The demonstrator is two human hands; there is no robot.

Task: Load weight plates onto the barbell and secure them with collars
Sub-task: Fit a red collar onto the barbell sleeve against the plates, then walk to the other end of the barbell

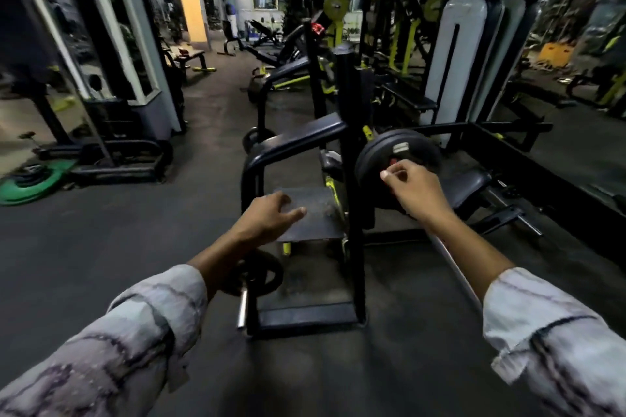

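Note:
A large black weight plate [382, 152] stands upright at centre right, beside a black rack post [349, 145]. My right hand [413, 189] is at the plate's hub, its fingers pinched on a small red collar [394, 161] that is mostly hidden. A chrome bar [455, 267] runs under my right forearm toward the lower right. My left hand [271, 215] hovers over the rack's flat footplate [308, 217], fingers loosely apart and holding nothing. Below my left forearm a small black plate [267, 272] sits on a chrome sleeve end [242, 308].
The rack's padded rail [298, 137] crosses in front of me. A bench seat [471, 183] lies right of the large plate. Green and black plates [23, 184] are stacked on the floor at far left. Machines line both sides of a dark floor aisle [210, 105].

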